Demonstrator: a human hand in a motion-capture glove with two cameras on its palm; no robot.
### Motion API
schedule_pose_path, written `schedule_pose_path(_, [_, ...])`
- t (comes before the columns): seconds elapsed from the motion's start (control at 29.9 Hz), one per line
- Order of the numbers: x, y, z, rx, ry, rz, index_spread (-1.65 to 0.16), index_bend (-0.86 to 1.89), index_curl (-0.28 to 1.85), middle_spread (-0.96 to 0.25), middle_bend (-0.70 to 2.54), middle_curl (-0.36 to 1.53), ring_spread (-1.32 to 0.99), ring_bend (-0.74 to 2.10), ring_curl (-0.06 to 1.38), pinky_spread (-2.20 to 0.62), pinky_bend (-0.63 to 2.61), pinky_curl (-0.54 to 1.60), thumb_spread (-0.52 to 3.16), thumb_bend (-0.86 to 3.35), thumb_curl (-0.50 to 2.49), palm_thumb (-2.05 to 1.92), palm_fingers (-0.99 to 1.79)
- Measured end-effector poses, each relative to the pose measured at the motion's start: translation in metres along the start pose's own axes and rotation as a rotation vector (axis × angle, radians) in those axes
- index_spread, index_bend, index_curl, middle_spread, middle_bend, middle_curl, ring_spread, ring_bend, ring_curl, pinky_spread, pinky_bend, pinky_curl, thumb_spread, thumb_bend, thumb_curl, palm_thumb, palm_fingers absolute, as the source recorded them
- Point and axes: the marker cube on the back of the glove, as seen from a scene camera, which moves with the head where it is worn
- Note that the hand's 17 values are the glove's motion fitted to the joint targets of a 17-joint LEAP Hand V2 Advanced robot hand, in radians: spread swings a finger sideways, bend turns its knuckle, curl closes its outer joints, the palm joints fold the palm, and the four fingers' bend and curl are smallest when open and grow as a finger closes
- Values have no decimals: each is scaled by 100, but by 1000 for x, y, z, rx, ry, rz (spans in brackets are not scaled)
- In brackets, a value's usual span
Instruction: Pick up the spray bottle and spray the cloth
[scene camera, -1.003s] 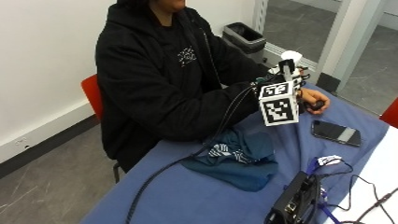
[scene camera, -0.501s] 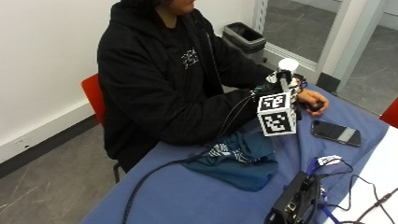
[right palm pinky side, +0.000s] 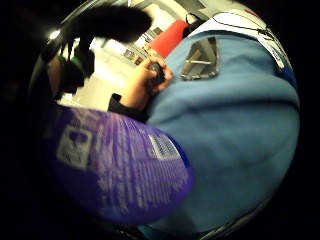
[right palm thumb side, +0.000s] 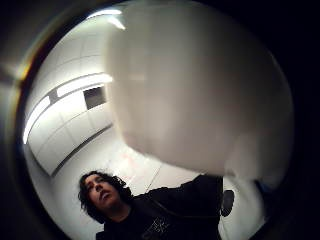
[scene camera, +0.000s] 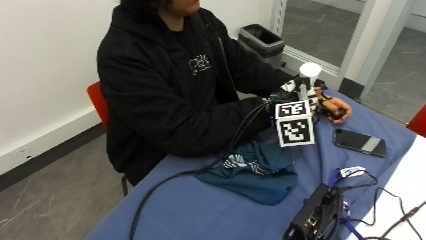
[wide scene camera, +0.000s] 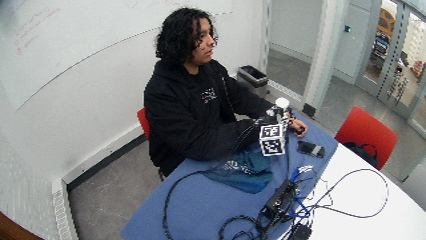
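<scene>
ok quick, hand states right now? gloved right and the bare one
Right hand: holding the spray bottle up above the table.
Bare hand: resting on the table, curled around a small dark object; what it is cannot be told.

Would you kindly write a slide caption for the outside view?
Seated person's gloved right hand holds a white-topped spray bottle upright above the blue table, beside a dark teal cloth.

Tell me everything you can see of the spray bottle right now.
The spray bottle is off the table, upright in the gloved right hand, above the blue table and beyond the teal cloth. Its white top shows above the hand in the outside view; the hand hides the body there. The little-finger palm view shows a purple body with a printed label close against the palm. The thumb palm view shows the smooth white top. How full it is cannot be told.
</scene>
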Motion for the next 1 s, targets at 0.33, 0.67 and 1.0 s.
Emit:
schedule_pose_path(0.33, [-32,29,-47,-82,477,61,-25,-6,40,-2,39,48,-6,51,47,6,43,43,74,-8,61,82,42])
schedule_pose_path(0.67, [-69,70,-101,-331,919,140,-29,9,27,8,33,42,6,41,39,19,49,40,89,-6,48,58,15])
schedule_pose_path(1.0, [-81,118,-107,-528,994,111,-33,13,24,8,34,40,9,42,36,20,40,36,103,-1,43,60,18])
